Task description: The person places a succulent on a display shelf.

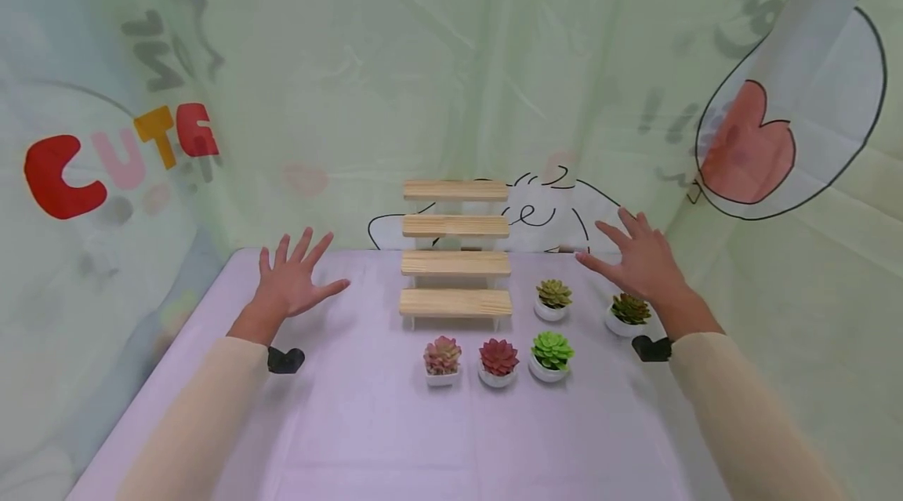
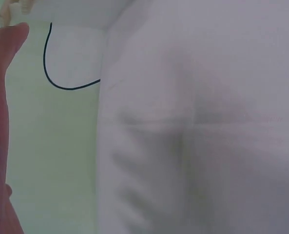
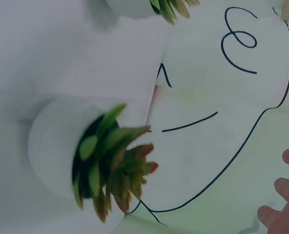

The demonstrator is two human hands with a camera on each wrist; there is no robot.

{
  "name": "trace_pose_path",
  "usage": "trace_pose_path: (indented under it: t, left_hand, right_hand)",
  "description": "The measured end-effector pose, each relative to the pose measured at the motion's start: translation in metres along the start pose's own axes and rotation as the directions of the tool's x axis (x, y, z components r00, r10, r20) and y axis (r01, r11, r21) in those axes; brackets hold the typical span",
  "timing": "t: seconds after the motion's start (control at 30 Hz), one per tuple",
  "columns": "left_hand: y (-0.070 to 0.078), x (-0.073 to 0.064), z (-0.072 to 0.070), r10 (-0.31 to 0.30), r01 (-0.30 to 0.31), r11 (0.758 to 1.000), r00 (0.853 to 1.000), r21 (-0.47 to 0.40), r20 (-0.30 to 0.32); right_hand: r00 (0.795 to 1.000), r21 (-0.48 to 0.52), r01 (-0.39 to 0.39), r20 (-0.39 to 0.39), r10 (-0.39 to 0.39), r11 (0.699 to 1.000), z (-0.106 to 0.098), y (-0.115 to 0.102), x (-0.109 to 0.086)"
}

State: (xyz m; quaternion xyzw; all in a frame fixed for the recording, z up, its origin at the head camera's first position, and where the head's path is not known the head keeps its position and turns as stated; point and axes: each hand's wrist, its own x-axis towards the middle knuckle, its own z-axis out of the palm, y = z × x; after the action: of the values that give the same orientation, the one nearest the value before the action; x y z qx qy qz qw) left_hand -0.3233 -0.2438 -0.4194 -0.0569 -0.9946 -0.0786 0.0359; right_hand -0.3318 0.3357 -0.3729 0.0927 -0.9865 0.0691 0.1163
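Observation:
My left hand (image 1: 289,281) hovers over the left part of the table, fingers spread and holding nothing. On the other side my right hand (image 1: 645,262) is also spread, above a dark green succulent with reddish tips (image 1: 630,309) in a white pot. A tiered wooden stand (image 1: 455,303) with several steps stands at the middle back. Beside it sits an olive-green succulent (image 1: 553,295). In front are a pink succulent (image 1: 442,357), a dark red succulent (image 1: 498,360) and a bright green succulent (image 1: 550,352), all in white pots. The right wrist view shows the reddish-tipped succulent (image 3: 115,161) close up.
A pale lilac cloth covers the table (image 1: 381,438). Printed curtains (image 1: 339,93) hang behind it and along both sides, close to the table's edges. A dark wrist strap piece (image 1: 285,361) shows at the left wrist, another (image 1: 652,349) at the right.

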Motion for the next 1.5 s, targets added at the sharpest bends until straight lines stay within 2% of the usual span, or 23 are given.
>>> trace_pose_path:
  t: [0.23, 0.43, 0.6, 0.73, 0.83, 0.93, 1.03, 1.17, 1.27, 1.33, 1.43, 1.5]
  left_hand:
    - [0.012, -0.006, 0.016, 0.008, -0.008, 1.000, 1.000, -0.018, -0.013]
    - [0.022, -0.014, 0.029, 0.041, -0.046, 0.995, 0.997, -0.087, -0.066]
    - [0.035, -0.020, 0.037, 0.060, -0.078, 0.982, 0.992, -0.169, -0.110]
    - [0.044, -0.024, 0.048, 0.062, -0.096, 0.968, 0.987, -0.230, -0.151]
    - [0.049, -0.025, 0.054, 0.056, -0.105, 0.949, 0.984, -0.298, -0.168]
    - [0.055, -0.027, 0.059, 0.033, -0.092, 0.910, 0.988, -0.405, -0.150]
    - [0.063, -0.028, 0.063, -0.010, -0.048, 0.852, 0.994, -0.521, -0.108]
    - [0.075, -0.028, 0.068, -0.070, 0.017, 0.776, 0.996, -0.630, -0.059]
    - [0.084, -0.027, 0.070, -0.104, 0.060, 0.723, 0.994, -0.688, -0.023]
    - [0.090, -0.026, 0.072, -0.128, 0.092, 0.678, 0.992, -0.729, 0.006]
    - [0.096, -0.023, 0.075, -0.165, 0.137, 0.636, 0.986, -0.760, 0.039]
    - [0.100, -0.020, 0.078, -0.177, 0.154, 0.617, 0.983, -0.772, 0.054]
  right_hand:
    - [0.999, 0.097, 0.020, -0.037, -0.017, 0.995, 0.014, -0.013, -0.015]
    - [1.000, 0.152, 0.008, -0.029, -0.004, 0.988, 0.026, -0.028, -0.029]
    - [0.999, 0.224, -0.012, -0.035, 0.020, 0.975, 0.036, -0.039, -0.042]
    - [0.997, 0.300, -0.012, -0.072, 0.035, 0.954, 0.042, -0.048, -0.055]
    - [0.995, 0.349, -0.004, -0.090, 0.038, 0.937, 0.048, -0.054, -0.064]
    - [0.994, 0.399, 0.003, -0.098, 0.039, 0.917, 0.055, -0.061, -0.072]
    - [0.995, 0.448, 0.006, -0.090, 0.038, 0.894, 0.062, -0.066, -0.079]
    - [0.997, 0.522, -0.024, -0.052, 0.060, 0.852, 0.070, -0.070, -0.088]
    - [0.996, 0.588, -0.052, -0.030, 0.085, 0.808, 0.075, -0.074, -0.094]
    - [0.995, 0.636, -0.067, -0.014, 0.098, 0.769, 0.079, -0.077, -0.098]
    - [0.992, 0.685, -0.091, 0.001, 0.125, 0.723, 0.084, -0.080, -0.103]
    - [0.989, 0.709, -0.115, 0.014, 0.148, 0.695, 0.087, -0.083, -0.105]
